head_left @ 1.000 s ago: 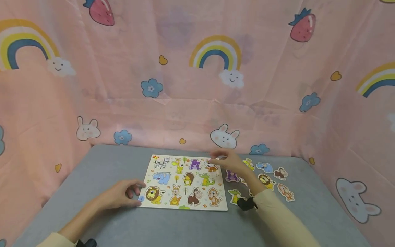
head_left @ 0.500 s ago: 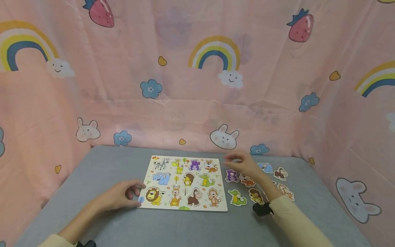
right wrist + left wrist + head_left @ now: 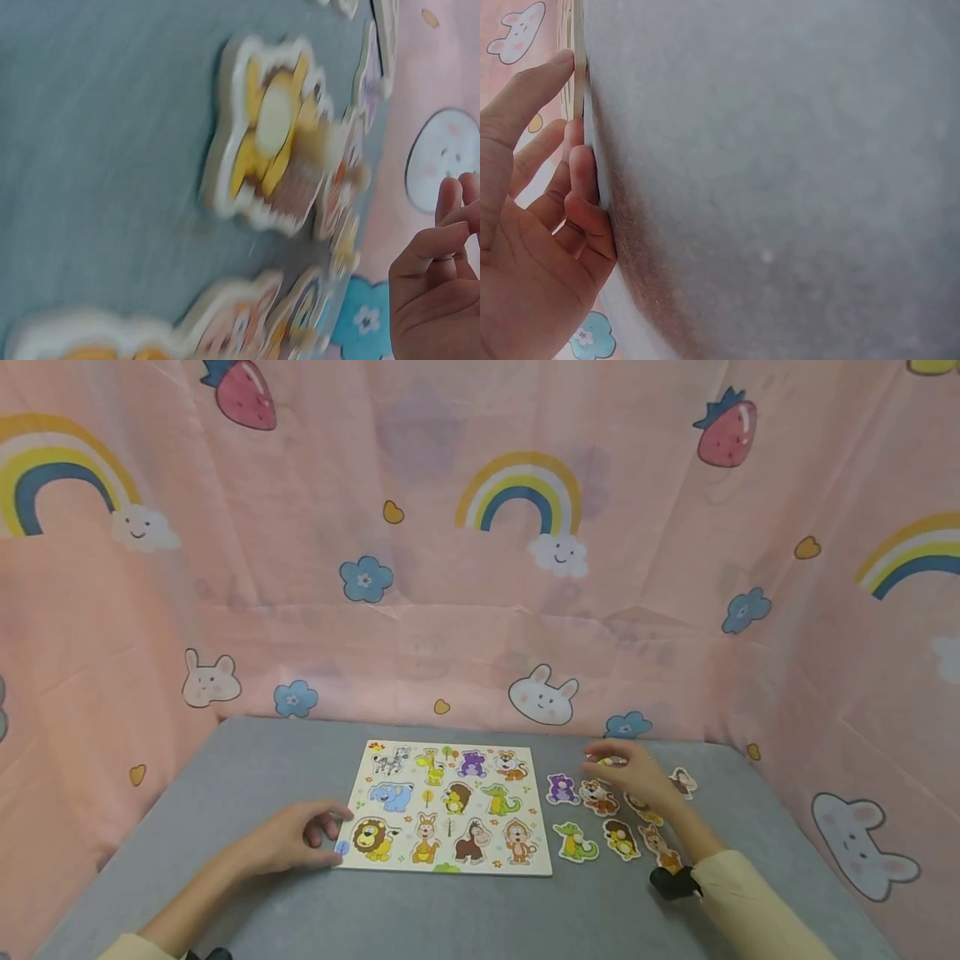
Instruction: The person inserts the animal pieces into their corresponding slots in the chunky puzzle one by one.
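The puzzle board [image 3: 438, 814] in the head view lies near the back edge of the grey worktop [image 3: 450, 918]. The left hand [image 3: 300, 837] touches its left edge, thumb and finger apart. The right hand [image 3: 637, 777] is over the animal pieces [image 3: 599, 797] by the back right corner, thumb and finger apart, with a yellow piece [image 3: 604, 762] showing between. In the left wrist view, the thumb touches the board's side. In the right wrist view, a hedgehog piece [image 3: 274, 124] looks big and blurry, with the right hand beside it.
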`<state>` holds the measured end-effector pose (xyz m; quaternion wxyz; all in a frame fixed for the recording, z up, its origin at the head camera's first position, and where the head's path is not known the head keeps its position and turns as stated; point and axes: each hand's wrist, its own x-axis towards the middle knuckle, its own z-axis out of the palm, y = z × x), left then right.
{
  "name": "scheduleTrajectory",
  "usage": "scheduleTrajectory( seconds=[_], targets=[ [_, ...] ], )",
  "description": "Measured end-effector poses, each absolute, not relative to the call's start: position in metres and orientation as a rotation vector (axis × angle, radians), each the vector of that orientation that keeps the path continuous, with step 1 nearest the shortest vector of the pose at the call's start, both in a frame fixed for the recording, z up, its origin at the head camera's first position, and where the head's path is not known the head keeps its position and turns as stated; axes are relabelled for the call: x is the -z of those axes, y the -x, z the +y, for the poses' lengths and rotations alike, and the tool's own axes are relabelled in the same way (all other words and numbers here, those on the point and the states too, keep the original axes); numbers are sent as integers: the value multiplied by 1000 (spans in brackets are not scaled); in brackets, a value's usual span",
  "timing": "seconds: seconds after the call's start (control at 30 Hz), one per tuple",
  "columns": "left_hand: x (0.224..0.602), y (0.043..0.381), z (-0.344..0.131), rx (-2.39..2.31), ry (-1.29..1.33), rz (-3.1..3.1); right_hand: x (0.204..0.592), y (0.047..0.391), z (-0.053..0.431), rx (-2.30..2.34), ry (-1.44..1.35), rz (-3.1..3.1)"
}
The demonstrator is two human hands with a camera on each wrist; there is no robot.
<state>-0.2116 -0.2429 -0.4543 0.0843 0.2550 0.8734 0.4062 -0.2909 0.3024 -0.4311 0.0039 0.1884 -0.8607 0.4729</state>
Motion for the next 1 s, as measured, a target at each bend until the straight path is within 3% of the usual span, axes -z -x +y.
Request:
scheduleTrajectory(
  seconds=[1.0],
  targets=[
    [453,209,-241,-1242,-712,2596,443,302,342,-1237,-470,-2780]
  ],
)
